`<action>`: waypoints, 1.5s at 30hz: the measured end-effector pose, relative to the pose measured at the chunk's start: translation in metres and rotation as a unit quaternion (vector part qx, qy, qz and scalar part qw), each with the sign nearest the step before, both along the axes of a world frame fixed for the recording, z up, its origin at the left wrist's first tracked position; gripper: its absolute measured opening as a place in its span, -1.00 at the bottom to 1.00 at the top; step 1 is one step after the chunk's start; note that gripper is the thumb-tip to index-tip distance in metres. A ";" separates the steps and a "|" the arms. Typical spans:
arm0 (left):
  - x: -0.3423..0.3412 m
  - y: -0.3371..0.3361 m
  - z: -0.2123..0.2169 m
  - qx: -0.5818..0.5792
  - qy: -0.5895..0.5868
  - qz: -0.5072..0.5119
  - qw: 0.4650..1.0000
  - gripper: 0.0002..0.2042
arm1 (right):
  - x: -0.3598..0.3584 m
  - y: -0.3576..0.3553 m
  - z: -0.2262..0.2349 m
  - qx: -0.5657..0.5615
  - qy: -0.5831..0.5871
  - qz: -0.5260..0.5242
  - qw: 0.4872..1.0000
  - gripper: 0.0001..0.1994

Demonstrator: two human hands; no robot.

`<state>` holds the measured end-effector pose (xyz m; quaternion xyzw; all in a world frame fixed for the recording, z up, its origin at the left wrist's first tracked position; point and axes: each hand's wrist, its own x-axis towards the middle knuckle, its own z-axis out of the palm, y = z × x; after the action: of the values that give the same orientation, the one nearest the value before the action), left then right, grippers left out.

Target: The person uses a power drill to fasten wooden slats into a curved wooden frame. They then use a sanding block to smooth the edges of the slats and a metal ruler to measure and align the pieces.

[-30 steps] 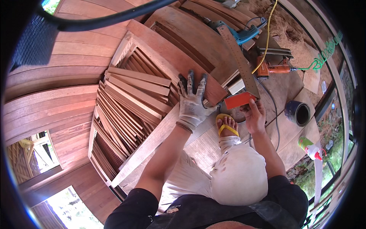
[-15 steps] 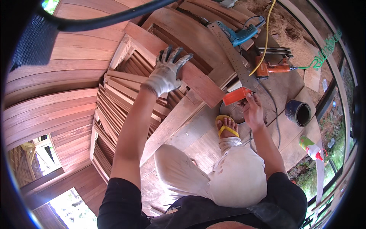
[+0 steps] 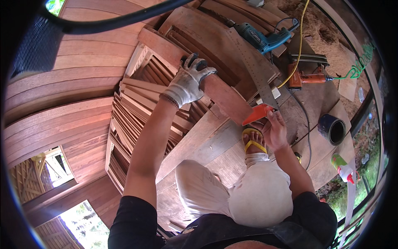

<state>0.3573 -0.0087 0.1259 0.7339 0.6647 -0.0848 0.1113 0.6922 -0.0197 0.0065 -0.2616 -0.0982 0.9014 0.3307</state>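
A reddish-brown plank (image 3: pixel 230 99) is laid slantwise over the far side of a slat-filled wooden frame (image 3: pixel 188 143), with one end to the far left and the other brought near the right hand (image 3: pixel 275 132). The plank is gripped partway along by the gloved left hand (image 3: pixel 187 83), whose fingers are bent over its far edge and closed around its width. By the bare right hand, the orange stock of a try square (image 3: pixel 260 113) is pinched at its corner between thumb and bent fingers, with the perforated metal blade pointed away to the far left. Whether the stock is touching the plank's near end or only held just beside it cannot be told for certain from this angle.

For good handling, the plank is best pressed firmly by the left hand so that no rocking is allowed on the loose slats (image 3: pixel 139 110), and the stock is best seated flush against the wood, without tilt. The pinch should be kept light enough that the blade is not twisted.

On the right, a teal drill (image 3: pixel 263 38), an orange air tool (image 3: pixel 309 78) and a dark can (image 3: pixel 331 129) are set within reach.
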 end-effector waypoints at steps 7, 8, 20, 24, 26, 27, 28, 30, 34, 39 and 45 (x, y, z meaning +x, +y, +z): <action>0.002 0.003 -0.001 -0.015 0.010 -0.011 1.000 -0.32 | -0.006 0.000 0.005 0.006 0.004 0.001 1.000 -0.75; 0.003 0.004 -0.002 -0.014 0.017 -0.019 1.000 -0.33 | -0.005 -0.001 0.004 0.007 0.002 0.004 1.000 -0.75; 0.006 0.001 -0.007 0.017 -0.010 -0.041 0.999 -0.45 | 0.000 -0.002 0.001 0.007 0.017 -0.008 1.000 -0.76; 0.007 -0.002 -0.006 0.012 -0.009 -0.040 0.999 -0.45 | 0.003 -0.003 0.004 0.013 -0.016 0.002 1.000 -0.69; 0.006 0.000 -0.006 0.011 -0.012 -0.041 0.999 -0.45 | 0.003 -0.001 0.002 0.021 -0.012 0.002 1.000 -0.69; 0.005 0.000 -0.007 0.012 -0.014 -0.041 0.999 -0.44 | 0.003 -0.001 0.001 0.019 -0.009 0.001 1.000 -0.69; 0.004 -0.001 -0.007 0.011 -0.016 -0.041 0.999 -0.44 | 0.003 -0.002 0.000 0.018 -0.006 0.001 1.000 -0.70; 0.004 0.000 -0.008 0.013 -0.015 -0.039 0.999 -0.43 | 0.003 -0.002 0.002 0.011 0.000 -0.006 1.000 -0.73; 0.003 -0.004 -0.013 0.032 0.002 -0.045 0.998 -0.33 | 0.011 -0.002 0.005 0.035 -0.014 -0.040 0.999 -0.79; 0.014 -0.029 -0.004 0.075 -0.012 0.032 0.997 -0.19 | 0.044 -0.015 0.005 0.154 -0.151 -0.077 0.974 -0.73; 0.055 -0.085 -0.002 0.174 -0.147 0.116 0.967 -0.39 | 0.063 -0.028 0.034 0.262 -0.153 0.007 0.953 -0.64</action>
<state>0.4119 -0.0935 0.1240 0.6640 0.7262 0.1547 0.0878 0.7549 -0.0477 0.0404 -0.3001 -0.3825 0.7953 0.3621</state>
